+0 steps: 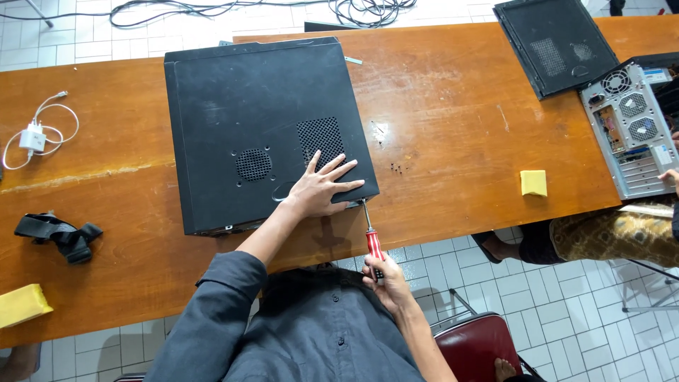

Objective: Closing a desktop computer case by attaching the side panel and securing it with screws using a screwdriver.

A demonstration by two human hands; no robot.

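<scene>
You are pressing your left hand (322,187) flat, fingers spread, on the black computer case (262,134) lying on the wooden table (453,127), while your right hand (385,279) is gripping the red-handled screwdriver (372,242) (tip at the case's near corner). Keeping the driver squarely seated matters next.

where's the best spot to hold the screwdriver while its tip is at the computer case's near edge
By the red and black handle, from the person's side. The screwdriver points its thin shaft into the computer case, so only the thick handle, where the right hand sits, is free.
</scene>
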